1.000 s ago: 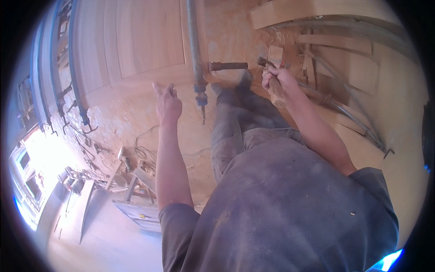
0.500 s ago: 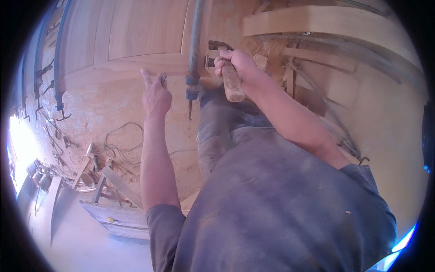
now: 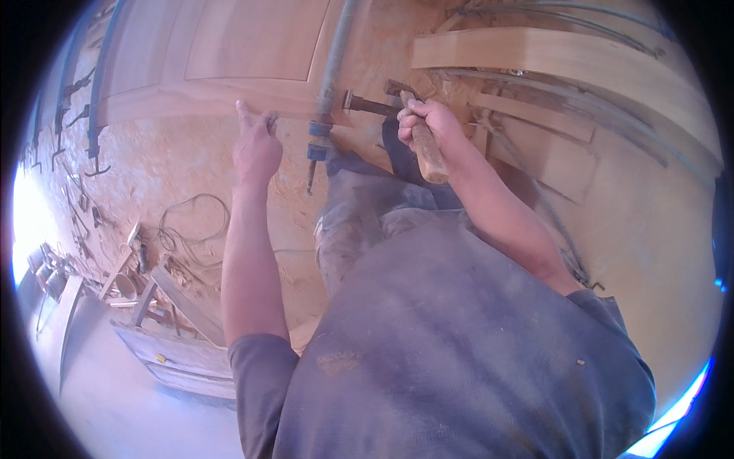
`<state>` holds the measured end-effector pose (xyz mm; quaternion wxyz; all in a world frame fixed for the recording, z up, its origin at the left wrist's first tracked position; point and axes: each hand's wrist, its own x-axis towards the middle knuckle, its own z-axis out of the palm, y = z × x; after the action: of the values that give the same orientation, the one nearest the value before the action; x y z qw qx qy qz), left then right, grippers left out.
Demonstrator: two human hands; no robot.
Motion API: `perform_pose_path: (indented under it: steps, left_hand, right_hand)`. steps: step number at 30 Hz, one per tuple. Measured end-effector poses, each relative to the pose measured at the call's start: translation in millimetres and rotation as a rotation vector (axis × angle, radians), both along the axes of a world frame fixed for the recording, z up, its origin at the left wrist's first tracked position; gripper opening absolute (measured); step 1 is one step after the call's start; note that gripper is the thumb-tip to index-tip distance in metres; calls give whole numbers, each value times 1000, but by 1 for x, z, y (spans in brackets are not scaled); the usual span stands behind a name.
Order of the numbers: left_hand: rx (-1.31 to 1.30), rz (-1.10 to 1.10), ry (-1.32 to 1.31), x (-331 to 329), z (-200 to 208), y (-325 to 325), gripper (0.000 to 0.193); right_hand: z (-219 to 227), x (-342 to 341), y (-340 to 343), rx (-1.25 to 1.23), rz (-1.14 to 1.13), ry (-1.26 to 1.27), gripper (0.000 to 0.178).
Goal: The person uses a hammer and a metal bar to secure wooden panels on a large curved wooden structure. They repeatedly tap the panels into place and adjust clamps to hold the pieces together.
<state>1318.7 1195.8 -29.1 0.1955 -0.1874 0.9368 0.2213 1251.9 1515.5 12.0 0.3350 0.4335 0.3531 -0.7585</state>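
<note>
My right hand is wrapped round the worn wooden handle of a hammer, its dark metal head just above my fist. A dark metal bar with a square end reaches left from beside the head; whether it belongs to the hammer I cannot tell. My left hand points its index finger at the near edge of a pale wooden panel. Its other fingers are curled, with a small dark thing, too unclear to name, at their tips. Between my hands a long pipe clamp with a blue end lies across the panel.
More blue bar clamps cross the panel at left. Sawdust covers the floor, where a cord lies coiled. Offcuts and a low wooden bench stand lower left. Curved boards and metal bars lie at right.
My right hand has moved right and slightly down with the hammer, away from the pipe clamp. My left hand stays near the panel edge; the whole view has shifted slightly.
</note>
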Motion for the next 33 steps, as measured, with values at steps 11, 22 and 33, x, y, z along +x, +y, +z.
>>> perform_pose_path:
  steps: [11,22,33]
  left_hand:
    - [123,406,234,1,21,46,38]
    - [919,1288,668,28,1,236,30]
    - [815,1275,709,24,-29,258,37]
  right_hand:
    - [-6,-17,82,96,127,-168,7]
    - [-5,-79,149,296,493,-161,17]
    - [21,-101,107,367,742,-122,16]
